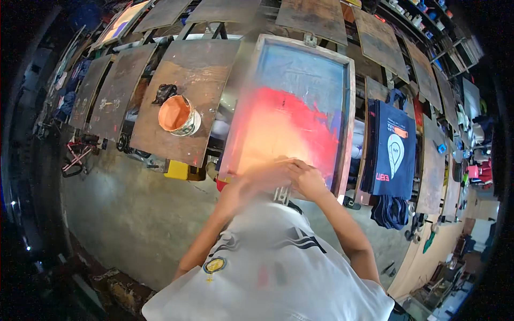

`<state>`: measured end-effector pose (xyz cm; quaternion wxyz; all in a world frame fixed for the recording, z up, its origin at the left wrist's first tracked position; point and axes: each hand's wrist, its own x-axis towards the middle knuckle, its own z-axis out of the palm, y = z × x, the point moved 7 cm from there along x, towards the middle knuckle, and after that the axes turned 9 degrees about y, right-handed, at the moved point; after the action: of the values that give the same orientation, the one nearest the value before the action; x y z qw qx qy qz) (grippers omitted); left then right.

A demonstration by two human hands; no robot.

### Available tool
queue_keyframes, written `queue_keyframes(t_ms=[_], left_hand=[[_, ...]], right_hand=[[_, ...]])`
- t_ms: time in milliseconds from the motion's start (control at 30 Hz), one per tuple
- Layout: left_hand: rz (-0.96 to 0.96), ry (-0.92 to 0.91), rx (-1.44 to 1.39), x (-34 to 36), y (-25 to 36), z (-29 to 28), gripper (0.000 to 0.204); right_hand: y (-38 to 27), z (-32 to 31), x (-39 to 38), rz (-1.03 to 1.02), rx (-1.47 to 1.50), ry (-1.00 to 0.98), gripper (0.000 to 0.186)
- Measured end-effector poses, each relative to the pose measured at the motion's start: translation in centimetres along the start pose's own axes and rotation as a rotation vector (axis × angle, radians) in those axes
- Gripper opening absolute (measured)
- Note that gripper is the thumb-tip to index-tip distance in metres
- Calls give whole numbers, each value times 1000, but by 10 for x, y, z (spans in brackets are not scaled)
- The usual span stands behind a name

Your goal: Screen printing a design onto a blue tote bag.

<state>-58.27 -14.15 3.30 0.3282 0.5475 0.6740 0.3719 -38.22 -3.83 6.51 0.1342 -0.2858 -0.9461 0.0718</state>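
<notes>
Two hands at the near edge of one framed printing screen (pixel 300 107): left hand (pixel 262 179) blurred, right hand (pixel 309 179) sharper, both closed side by side over one squeegee (pixel 282 193), only its pale lower part showing beneath the fingers. Curled tight, no gap between the two; how much of the handle sits inside cannot be told through the blur. Red and orange ink spread over the lower half of the mesh, blue above, wooden frame on all four sides. Just left of the frame, one board (pixel 187 101) carrying one tub of orange ink (pixel 179 115) and one black rag (pixel 165 92) touching the tub's far side. One yellow box (pixel 176 170) under that board's near edge. Right of the frame, one dark blue bag (pixel 395 150) with a pale bulb print hanging flat, more dark cloth bunched below it. Bare concrete floor (pixel 134 214) open on the near left. Further out, many more boards in a ring, narrow gaps between them.
</notes>
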Motion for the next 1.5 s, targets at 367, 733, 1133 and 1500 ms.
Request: queue_keyframes(t_ms=[367, 733, 1133, 1500], left_hand=[[-170, -35, 25, 9, -32, -29, 36], [-159, -58, 12, 34, -20, -54, 38], [-118, -53, 19, 41, -30, -58, 37], [-99, 60, 52, 45, -35, -63, 34]], right_hand=[[-22, 15, 13, 83, -37, 63, 33], [-41, 36, 16, 268, -62, 74, 39], [-41, 44, 26, 348, -23, 14, 40], [-34, 46, 40, 399, -1, -44, 39]])
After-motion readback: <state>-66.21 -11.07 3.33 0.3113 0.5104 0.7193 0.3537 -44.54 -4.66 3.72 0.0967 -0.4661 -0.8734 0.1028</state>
